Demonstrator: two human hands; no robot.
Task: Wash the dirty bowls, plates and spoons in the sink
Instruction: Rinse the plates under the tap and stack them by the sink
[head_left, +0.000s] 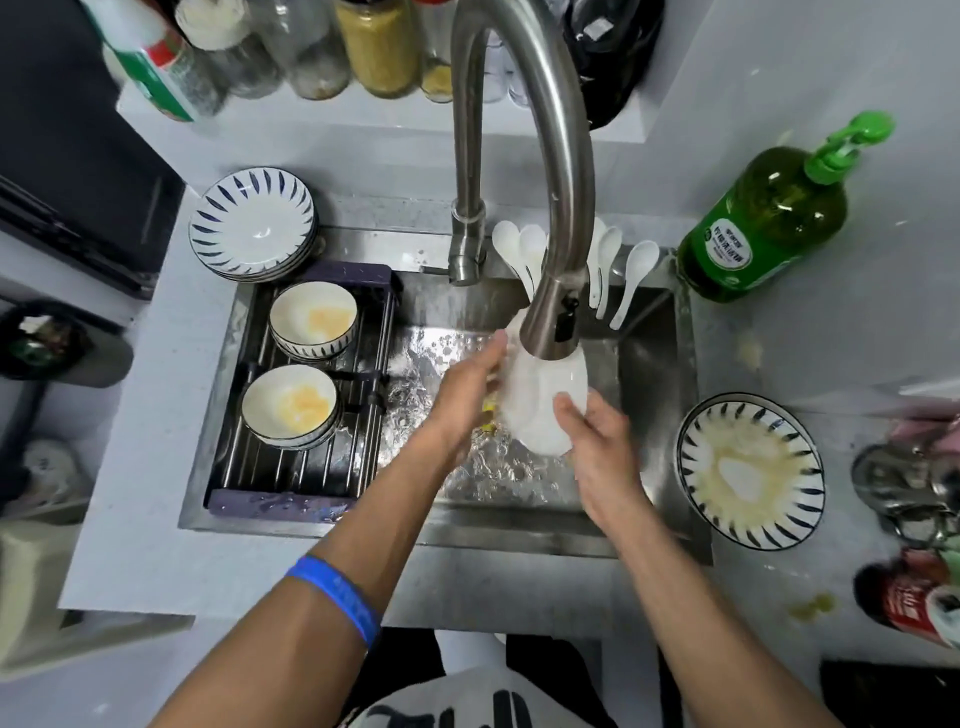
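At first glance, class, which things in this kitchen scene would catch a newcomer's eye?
The tall steel faucet arches over the sink's middle, where the left hand and right hand hold a white dish under its spout. A bright green soap bottle stands back right, and a yellow-smeared striped plate sits on the right counter.

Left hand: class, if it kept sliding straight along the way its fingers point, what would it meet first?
The left hand points up and right, toward the faucet head. Its fingers already lie against the white dish, so beyond the dish's edge it would probably meet the faucet head first, though depth is unclear.
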